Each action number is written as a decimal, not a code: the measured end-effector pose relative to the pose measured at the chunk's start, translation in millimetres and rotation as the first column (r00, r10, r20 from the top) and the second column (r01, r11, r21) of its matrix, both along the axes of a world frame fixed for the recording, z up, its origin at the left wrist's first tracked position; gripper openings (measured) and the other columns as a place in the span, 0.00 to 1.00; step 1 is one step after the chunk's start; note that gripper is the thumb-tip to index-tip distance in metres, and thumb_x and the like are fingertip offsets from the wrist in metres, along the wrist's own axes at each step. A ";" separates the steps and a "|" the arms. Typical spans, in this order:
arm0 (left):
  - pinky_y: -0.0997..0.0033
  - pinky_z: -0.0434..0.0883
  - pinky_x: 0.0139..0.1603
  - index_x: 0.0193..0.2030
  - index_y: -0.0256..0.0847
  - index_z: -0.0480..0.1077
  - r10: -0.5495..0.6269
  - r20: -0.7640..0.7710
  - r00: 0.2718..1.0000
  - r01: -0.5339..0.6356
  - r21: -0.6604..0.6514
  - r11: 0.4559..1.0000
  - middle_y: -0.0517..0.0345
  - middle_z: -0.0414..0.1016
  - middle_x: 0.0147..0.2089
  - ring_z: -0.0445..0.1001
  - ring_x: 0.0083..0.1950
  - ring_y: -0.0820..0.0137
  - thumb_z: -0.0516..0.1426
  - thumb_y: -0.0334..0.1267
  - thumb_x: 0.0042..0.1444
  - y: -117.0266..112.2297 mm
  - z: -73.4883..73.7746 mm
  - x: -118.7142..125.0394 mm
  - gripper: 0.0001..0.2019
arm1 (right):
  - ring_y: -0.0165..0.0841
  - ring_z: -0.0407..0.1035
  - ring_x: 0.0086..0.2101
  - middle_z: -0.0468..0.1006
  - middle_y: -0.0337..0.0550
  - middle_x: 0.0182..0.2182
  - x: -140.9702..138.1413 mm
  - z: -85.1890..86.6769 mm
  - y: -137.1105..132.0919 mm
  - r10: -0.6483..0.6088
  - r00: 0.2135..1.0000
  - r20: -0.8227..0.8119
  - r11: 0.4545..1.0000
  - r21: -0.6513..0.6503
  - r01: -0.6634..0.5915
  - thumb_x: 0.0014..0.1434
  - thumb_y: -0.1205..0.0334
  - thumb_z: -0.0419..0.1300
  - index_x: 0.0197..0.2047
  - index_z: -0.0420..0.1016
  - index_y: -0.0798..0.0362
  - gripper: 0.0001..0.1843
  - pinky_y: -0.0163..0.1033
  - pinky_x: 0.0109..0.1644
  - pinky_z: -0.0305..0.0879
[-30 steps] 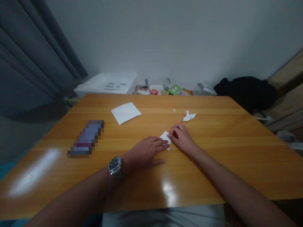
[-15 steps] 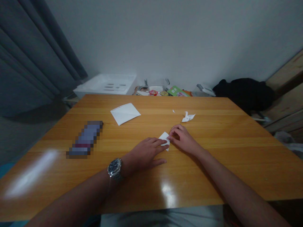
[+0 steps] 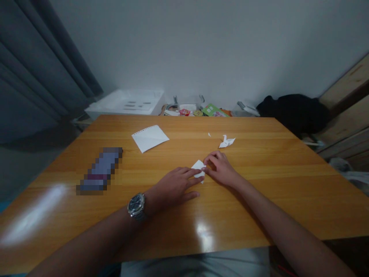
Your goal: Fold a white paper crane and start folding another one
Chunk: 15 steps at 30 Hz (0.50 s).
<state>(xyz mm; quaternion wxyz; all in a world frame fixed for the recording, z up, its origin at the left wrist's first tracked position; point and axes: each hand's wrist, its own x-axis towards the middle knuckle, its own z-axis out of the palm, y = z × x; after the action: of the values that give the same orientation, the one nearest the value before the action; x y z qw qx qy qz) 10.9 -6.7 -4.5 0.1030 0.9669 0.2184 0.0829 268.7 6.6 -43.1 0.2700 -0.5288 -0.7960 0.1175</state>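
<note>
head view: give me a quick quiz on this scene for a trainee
1. True or false: the left hand and the right hand both touch the small folded paper on the table.
2. Where is the wristwatch? A on the left wrist; B on the right wrist; C lying on the table.
3. Fill the gap: the little paper figure lies just beyond the ___ hand, apart from it.
Key: 1 true; 2 A; 3 right.
</note>
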 end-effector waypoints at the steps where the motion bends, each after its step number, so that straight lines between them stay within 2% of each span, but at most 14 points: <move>1: 0.54 0.65 0.64 0.68 0.45 0.64 0.000 0.004 1.000 0.000 0.002 1.000 0.49 0.63 0.71 0.67 0.65 0.56 0.51 0.52 0.70 0.1 0.1 0.1 0.25 | 0.43 0.65 0.46 0.69 0.47 0.42 -0.4 -1.1 0.7 -0.013 1.000 0.003 1.000 0.011 0.013 0.64 0.54 0.63 0.41 0.75 0.49 0.08 0.51 0.55 0.63; 8: 0.56 0.65 0.64 0.67 0.45 0.65 -0.009 0.021 1.000 0.009 -0.005 1.000 0.49 0.66 0.69 0.68 0.64 0.57 0.51 0.53 0.69 2.3 -0.2 0.6 0.25 | 0.43 0.65 0.44 0.70 0.46 0.40 -3.6 -7.0 1.9 -0.051 0.999 0.011 0.996 0.070 0.050 0.65 0.58 0.61 0.38 0.74 0.49 0.05 0.49 0.51 0.63; 15: 0.56 0.64 0.65 0.68 0.45 0.65 -0.010 0.019 1.000 0.011 -0.008 1.000 0.48 0.66 0.69 0.67 0.65 0.57 0.51 0.52 0.70 2.2 -0.2 1.0 0.25 | 0.43 0.65 0.43 0.69 0.48 0.41 -6.5 -11.4 3.4 -0.108 0.994 0.023 0.988 0.116 0.105 0.66 0.61 0.59 0.39 0.74 0.49 0.04 0.50 0.50 0.64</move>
<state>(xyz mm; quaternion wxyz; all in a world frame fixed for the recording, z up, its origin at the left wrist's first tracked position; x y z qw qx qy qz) 11.9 -4.5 -4.8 0.1097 0.9667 0.2126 0.0908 262.2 9.9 -54.5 0.2942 -0.5559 -0.7758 0.0494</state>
